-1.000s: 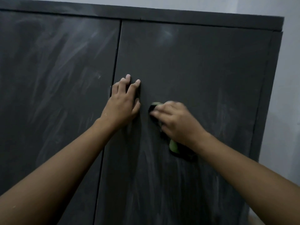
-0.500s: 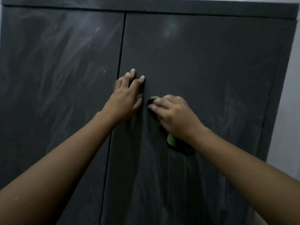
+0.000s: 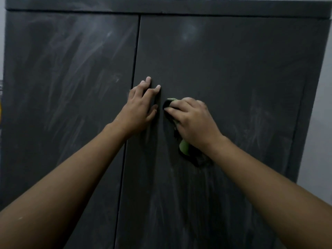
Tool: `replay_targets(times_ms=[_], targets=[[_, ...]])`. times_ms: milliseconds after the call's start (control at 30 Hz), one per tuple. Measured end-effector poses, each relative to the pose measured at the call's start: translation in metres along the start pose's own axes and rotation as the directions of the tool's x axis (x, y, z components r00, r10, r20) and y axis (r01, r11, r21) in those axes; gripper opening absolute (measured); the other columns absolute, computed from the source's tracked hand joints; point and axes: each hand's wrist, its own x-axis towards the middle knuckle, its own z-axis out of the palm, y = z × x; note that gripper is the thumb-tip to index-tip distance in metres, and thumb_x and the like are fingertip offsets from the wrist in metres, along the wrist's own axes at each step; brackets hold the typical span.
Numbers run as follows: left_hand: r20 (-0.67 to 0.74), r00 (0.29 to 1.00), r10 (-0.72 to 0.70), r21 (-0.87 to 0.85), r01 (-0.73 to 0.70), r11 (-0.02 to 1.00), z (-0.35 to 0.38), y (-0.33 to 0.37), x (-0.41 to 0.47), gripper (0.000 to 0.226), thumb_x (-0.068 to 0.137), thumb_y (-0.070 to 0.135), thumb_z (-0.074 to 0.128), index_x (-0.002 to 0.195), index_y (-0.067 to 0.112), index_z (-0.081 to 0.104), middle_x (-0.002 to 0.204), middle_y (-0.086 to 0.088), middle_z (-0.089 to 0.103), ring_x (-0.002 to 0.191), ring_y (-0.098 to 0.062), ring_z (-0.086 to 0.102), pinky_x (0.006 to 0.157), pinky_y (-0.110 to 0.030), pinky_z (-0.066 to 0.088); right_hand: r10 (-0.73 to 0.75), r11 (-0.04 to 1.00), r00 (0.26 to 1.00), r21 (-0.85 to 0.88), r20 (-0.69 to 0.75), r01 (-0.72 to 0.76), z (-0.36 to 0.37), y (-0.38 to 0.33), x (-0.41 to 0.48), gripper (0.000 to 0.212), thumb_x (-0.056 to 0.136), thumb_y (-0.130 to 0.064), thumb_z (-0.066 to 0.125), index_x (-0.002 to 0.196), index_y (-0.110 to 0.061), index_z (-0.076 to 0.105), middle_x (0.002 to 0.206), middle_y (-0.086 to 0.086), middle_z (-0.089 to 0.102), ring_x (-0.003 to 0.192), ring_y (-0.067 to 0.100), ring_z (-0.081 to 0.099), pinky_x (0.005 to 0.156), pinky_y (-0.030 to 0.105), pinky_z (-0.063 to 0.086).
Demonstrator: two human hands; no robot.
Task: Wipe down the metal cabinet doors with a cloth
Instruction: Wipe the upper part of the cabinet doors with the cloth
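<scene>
2 dark grey metal doors: left door (image 3: 68,105), right door (image 3: 233,78). 1 green-black cloth (image 3: 183,147), gripped under the right hand (image 3: 194,121)'s curled fingers. Left hand (image 3: 140,108) flat, empty.

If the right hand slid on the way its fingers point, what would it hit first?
Probably the left hand, flat on the door beside it; the right hand's cloth would touch first.

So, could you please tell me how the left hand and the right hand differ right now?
The left hand lies with straight fingers on the right door; the right hand has its fingers curled. The left hand holds nothing; the right hand grips a green cloth against the door. The left hand sits by the seam between the doors, the right hand further right. Both are on the same door.
</scene>
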Motion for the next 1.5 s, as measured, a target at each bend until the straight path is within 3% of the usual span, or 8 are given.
replay_targets(times_ms=[333, 500, 600, 767, 1000, 1167, 1267, 1500], targets=[[0.011, 1.000, 0.023, 0.069, -0.023, 0.997, 0.002, 0.001, -0.005, 0.065, 0.102, 0.024, 0.051, 0.158, 0.023, 0.019, 0.165, -0.008, -0.002, 0.152, -0.028, -0.001, 0.121, -0.047, 0.014, -0.471, 0.878, 0.792, 0.124, 0.388, 0.462, 0.005, -0.031, -0.074, 0.032, 0.087, -0.028, 0.060, 0.114, -0.035, 0.074, 0.120, -0.012, 0.066, 0.113, 0.017, 0.059, 0.091, 0.037, 0.044], [-0.006, 0.999, 0.033, 0.082, -0.033, 0.996, 0.014, 0.016, -0.003, 0.067, 0.102, 0.038, 0.049, 0.159, 0.025, 0.016, 0.163, -0.016, -0.004, 0.150, -0.034, 0.001, 0.122, -0.052, 0.013, -0.145, 0.989, 0.989, 0.012, -0.002, 0.145, -0.035, 0.042, -0.055, 0.031, 0.089, -0.017, 0.058, 0.114, -0.021, 0.076, 0.113, -0.001, 0.071, 0.100, 0.028, 0.063, 0.080, 0.042, 0.049], [0.063, 0.993, 0.099, 0.154, -0.108, 0.982, 0.025, 0.030, 0.005, 0.072, 0.100, 0.054, 0.038, 0.160, 0.029, 0.006, 0.163, -0.016, -0.014, 0.151, -0.034, -0.008, 0.120, -0.056, -0.004, 0.101, 0.994, 0.990, -0.030, -0.098, -0.104, -0.054, 0.076, -0.043, 0.038, 0.088, -0.016, 0.054, 0.120, -0.016, 0.074, 0.117, 0.003, 0.070, 0.103, 0.031, 0.062, 0.083, 0.049, 0.051], [-0.043, 0.991, 0.125, 0.063, -0.122, 0.991, 0.039, 0.035, 0.013, 0.058, 0.104, 0.042, 0.030, 0.159, 0.031, 0.015, 0.162, -0.016, -0.005, 0.150, -0.032, -0.004, 0.117, -0.058, -0.011, -0.156, 0.986, 0.984, -0.038, 0.089, 0.160, -0.032, 0.049, -0.070, 0.034, 0.088, -0.017, 0.058, 0.118, -0.021, 0.074, 0.117, -0.002, 0.069, 0.102, 0.029, 0.064, 0.082, 0.042, 0.048], [0.002, 0.984, 0.180, 0.066, -0.179, 0.982, 0.035, 0.019, 0.009, 0.060, 0.105, 0.031, 0.033, 0.158, 0.041, 0.006, 0.165, -0.005, -0.012, 0.152, -0.022, -0.013, 0.119, -0.044, -0.016, -0.492, 0.856, 0.771, 0.066, 0.404, 0.512, -0.029, 0.030, -0.111, 0.036, 0.090, -0.029, 0.054, 0.122, -0.035, 0.071, 0.123, -0.013, 0.065, 0.114, 0.016, 0.058, 0.096, 0.034, 0.039], [0.015, 0.981, 0.192, 0.051, -0.193, 0.980, 0.032, 0.018, 0.008, 0.075, 0.101, 0.017, 0.045, 0.158, 0.043, 0.003, 0.165, -0.002, -0.014, 0.149, -0.014, -0.020, 0.117, -0.039, -0.019, -0.166, 0.984, 0.986, -0.071, -0.006, 0.165, -0.046, 0.069, -0.054, 0.028, 0.091, -0.017, 0.060, 0.114, -0.020, 0.076, 0.114, -0.002, 0.070, 0.099, 0.028, 0.064, 0.082, 0.043, 0.049], [0.008, 0.984, 0.180, 0.068, -0.180, 0.981, 0.032, 0.020, 0.008, 0.078, 0.100, 0.016, 0.047, 0.158, 0.042, 0.001, 0.164, -0.002, -0.015, 0.151, -0.019, -0.018, 0.116, -0.039, -0.020, 0.094, 0.992, 0.990, -0.076, -0.107, -0.102, -0.044, 0.070, -0.028, 0.042, 0.084, -0.016, 0.055, 0.122, -0.015, 0.073, 0.118, 0.001, 0.069, 0.102, 0.030, 0.063, 0.082, 0.046, 0.051], [-0.037, 0.985, 0.168, 0.097, -0.164, 0.982, 0.032, 0.024, 0.006, 0.075, 0.099, 0.020, 0.050, 0.158, 0.040, 0.007, 0.165, -0.007, -0.008, 0.153, -0.024, -0.008, 0.119, -0.043, -0.012, -0.232, 0.970, 0.937, -0.001, 0.263, 0.241, -0.015, 0.011, -0.069, 0.042, 0.087, -0.025, 0.055, 0.128, -0.026, 0.068, 0.125, -0.006, 0.065, 0.111, 0.024, 0.058, 0.087, 0.040, 0.044]])
